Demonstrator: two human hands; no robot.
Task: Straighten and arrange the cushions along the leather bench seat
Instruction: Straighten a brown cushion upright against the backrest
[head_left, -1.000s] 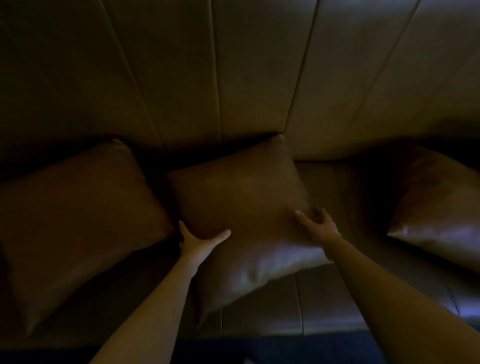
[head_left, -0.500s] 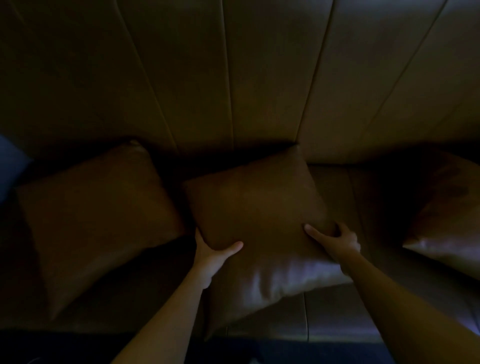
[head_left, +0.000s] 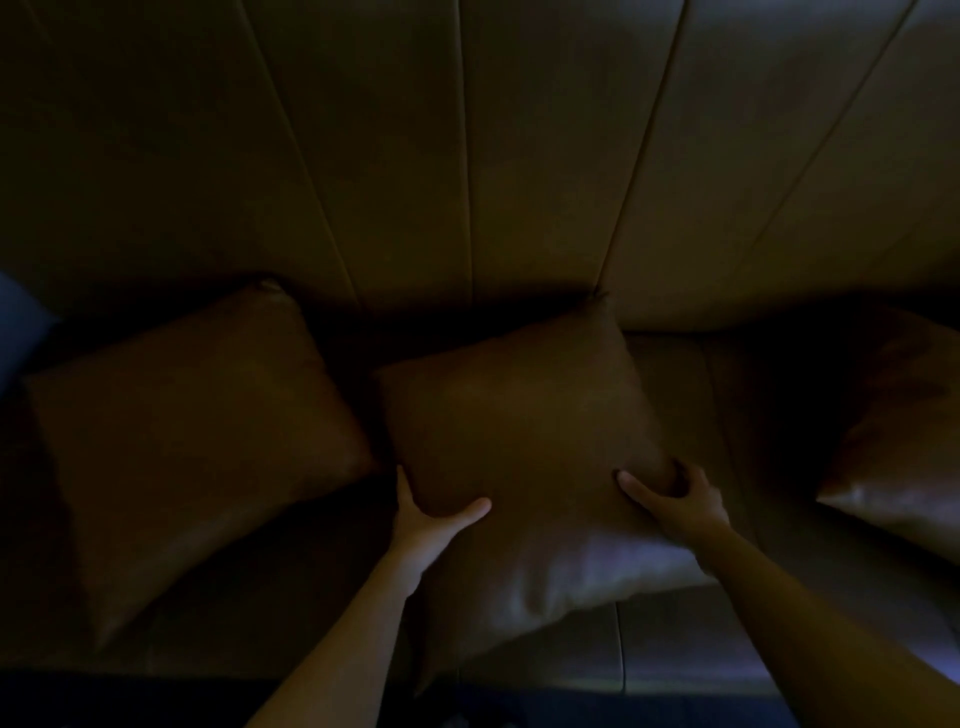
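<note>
The scene is very dim. A brown leather middle cushion (head_left: 519, 431) lies tilted on the leather bench seat (head_left: 675, 639), its top corner touching the backrest. My left hand (head_left: 426, 525) grips its left edge, thumb on top. On its right edge my right hand (head_left: 680, 506) grips too, thumb on the face and fingers curled behind. A left cushion (head_left: 192, 431) leans just beside it. Apart at the right edge sits a right cushion (head_left: 898, 441).
The panelled leather backrest (head_left: 519, 156) rises behind the cushions. A bluish object (head_left: 21, 322) shows at the far left edge. Bare seat (head_left: 737, 395) lies between the middle and right cushions. The seat's front edge runs along the bottom, with dark floor below.
Both hands stay on the middle cushion. The whole scene has slid slightly right and down in view. The bluish object came into sight at the left.
</note>
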